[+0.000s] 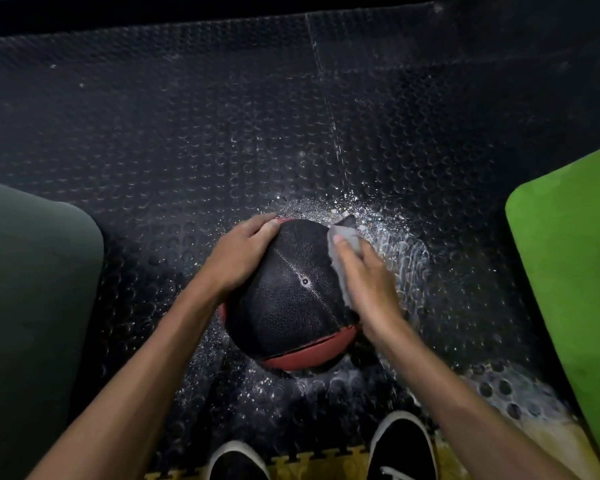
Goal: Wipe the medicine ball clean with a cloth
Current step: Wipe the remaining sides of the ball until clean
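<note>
Medicine ball [291,299]: black textured panels with red sections at the near and far edges, a small valve hole near the middle of the top; sits on the floor between both hands, just beyond the shoes.
Left hand [238,258]: fingers spread and curved over the ball's upper left side, holding it steady.
Right hand [368,278]: fingers curled onto a cloth, pressing it against the ball's upper right side.
Cloth [343,240]: grey, crumpled, one corner sticking up past the fingertips.
Floor [187,116]: black rubber with raised round studs, whitish speckles and smears around the ball.
Dark mat [32,271]: left side.
Green mat [568,254]: right side.
Shoes [400,448]: black with white soles, bottom edge.
</note>
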